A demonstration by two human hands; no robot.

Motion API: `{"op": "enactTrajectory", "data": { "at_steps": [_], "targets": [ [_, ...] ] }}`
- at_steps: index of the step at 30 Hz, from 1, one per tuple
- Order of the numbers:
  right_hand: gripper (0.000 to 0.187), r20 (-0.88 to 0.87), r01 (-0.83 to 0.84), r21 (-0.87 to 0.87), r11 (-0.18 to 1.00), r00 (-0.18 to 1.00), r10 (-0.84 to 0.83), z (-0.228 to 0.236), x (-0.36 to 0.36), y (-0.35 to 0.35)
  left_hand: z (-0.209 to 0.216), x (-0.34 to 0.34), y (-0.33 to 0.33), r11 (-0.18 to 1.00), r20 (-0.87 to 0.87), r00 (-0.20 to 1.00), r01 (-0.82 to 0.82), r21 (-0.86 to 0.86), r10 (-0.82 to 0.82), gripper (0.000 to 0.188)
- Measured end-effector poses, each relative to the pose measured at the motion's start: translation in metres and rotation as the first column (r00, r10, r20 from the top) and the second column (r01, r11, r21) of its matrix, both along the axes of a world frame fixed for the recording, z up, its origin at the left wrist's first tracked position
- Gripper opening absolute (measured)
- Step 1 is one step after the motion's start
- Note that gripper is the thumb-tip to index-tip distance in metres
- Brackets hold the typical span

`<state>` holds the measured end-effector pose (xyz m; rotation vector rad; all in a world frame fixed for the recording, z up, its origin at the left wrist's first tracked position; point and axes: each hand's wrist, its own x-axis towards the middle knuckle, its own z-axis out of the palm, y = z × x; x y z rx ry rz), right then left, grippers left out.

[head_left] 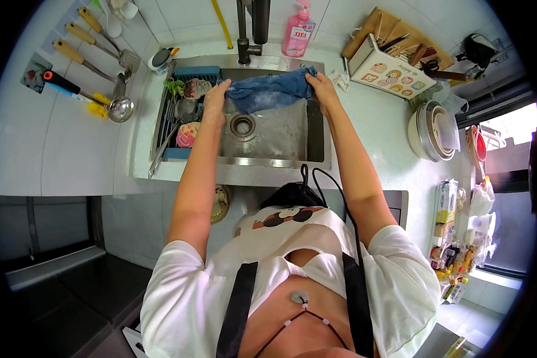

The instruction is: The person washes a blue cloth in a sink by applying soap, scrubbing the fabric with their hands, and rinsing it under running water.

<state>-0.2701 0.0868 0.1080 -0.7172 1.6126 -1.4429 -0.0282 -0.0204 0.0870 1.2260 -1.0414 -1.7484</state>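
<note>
A blue cloth (268, 90) is stretched over the steel sink (292, 160), just in front of the dark tap (244, 36). My left hand (216, 98) grips the cloth's left end. My right hand (321, 86) grips its right end, near the sink's back right corner. The cloth hangs between the two hands above the round drain (242, 125).
A drain rack (182, 107) with dishes fills the sink's left part. Ladles and spatulas (95, 59) hang on the left wall. A pink soap bottle (298, 30) stands behind the sink. At right are a utensil box (394, 68), stacked bowls (435, 131) and packages (450, 238).
</note>
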Motion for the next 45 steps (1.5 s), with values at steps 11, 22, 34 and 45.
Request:
{"op": "enactTrajectory", "data": {
  "at_steps": [11,22,34,45],
  "targets": [
    [0.039,0.512,-0.044,-0.342,0.939,0.829,0.226,0.049,0.035,-0.019,-0.025,-0.02,0.047,0.842,-0.429,0.895,0.324,0.431,-0.125,0.063],
    [0.034,0.298,-0.043,-0.157,0.987,0.95,0.089,0.018,0.016,-0.011,-0.049,-0.049,0.042,0.952,-0.298,0.954,0.079,0.295,0.013,0.043],
    [0.079,0.221,-0.365,-0.008,0.931,0.907,0.358,-0.017,0.027,0.033,0.04,-0.06,0.01,0.96,-0.481,0.876,0.094,0.262,0.045,0.026],
    [0.051,-0.546,-0.291,0.166,0.942,0.768,0.333,-0.009,0.018,0.017,0.032,-0.036,-0.013,0.996,-0.323,0.946,0.023,0.082,0.005,0.027]
  ]
}}
